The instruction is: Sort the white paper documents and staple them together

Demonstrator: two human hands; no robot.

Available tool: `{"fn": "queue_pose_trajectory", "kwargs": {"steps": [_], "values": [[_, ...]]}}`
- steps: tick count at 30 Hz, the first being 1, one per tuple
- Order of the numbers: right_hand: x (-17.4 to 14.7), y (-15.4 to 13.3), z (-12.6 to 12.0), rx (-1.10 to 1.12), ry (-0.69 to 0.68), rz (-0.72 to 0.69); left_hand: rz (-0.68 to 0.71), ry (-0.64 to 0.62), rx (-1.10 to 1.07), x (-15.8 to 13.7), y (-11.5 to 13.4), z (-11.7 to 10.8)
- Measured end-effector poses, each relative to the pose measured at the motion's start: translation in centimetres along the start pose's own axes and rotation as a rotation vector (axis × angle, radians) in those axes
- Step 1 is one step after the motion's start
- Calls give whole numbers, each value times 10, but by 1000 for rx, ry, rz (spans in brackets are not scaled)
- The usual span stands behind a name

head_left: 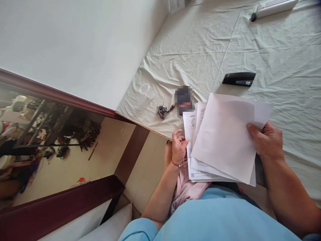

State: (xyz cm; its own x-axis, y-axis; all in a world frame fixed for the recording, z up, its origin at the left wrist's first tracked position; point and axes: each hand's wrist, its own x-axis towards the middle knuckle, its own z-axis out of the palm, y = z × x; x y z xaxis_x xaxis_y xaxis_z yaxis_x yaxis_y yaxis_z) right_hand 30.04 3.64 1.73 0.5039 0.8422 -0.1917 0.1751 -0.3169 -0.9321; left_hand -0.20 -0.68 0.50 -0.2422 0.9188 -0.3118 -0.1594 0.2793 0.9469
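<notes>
A loose stack of papers (225,134) is held in front of my body, its blank top sheets fanned over printed ones. On its right edge my right hand (269,140) grips with the thumb on top and the fingers underneath. My left hand (179,147), with a red string on the wrist, pinches the left edge of the lower printed sheets, its index finger curled up. Beyond the papers, a black stapler (239,79) lies on the cloth-covered table. To the left are a bunch of keys (162,111) and a dark, pixelated object (184,99).
A pale wrinkled cloth (200,60) covers the table. A small clear plastic container (145,89) sits near its left edge. A white object with a black end (273,8) lies at the far right. A white wall (75,43) and a dark red frame (57,94) stand left.
</notes>
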Motion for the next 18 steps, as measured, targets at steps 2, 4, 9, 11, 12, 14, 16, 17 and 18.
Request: {"fn": "queue_pose_trajectory", "kwargs": {"steps": [2, 4, 9, 11, 12, 14, 16, 17, 18], "values": [[0, -2, 1, 86, 3, 23, 27, 12, 32, 2, -3, -1], [-1, -6, 3, 158, 11, 53, 30, 14, 48, 3, -6, -2], [-2, -10, 3, 184, 5, 70, 68, -12, 160, 4, -5, -2], [-1, -7, 2, 160, -12, 53, 91, -25, 221, 3, -2, -2], [-1, -5, 1, 149, -19, 48, 95, -34, 238, 2, 0, -2], [0, -2, 0, 141, -26, 43, 98, -57, 250, -1, 4, -2], [0, 0, -1, 135, -30, 46, 106, -73, 257, -3, 7, -1], [0, 0, -1, 131, -28, 49, 115, -78, 263, -4, 8, 0], [0, 0, -1, 127, -25, 53, 128, -82, 272, -5, 8, 1]]}}
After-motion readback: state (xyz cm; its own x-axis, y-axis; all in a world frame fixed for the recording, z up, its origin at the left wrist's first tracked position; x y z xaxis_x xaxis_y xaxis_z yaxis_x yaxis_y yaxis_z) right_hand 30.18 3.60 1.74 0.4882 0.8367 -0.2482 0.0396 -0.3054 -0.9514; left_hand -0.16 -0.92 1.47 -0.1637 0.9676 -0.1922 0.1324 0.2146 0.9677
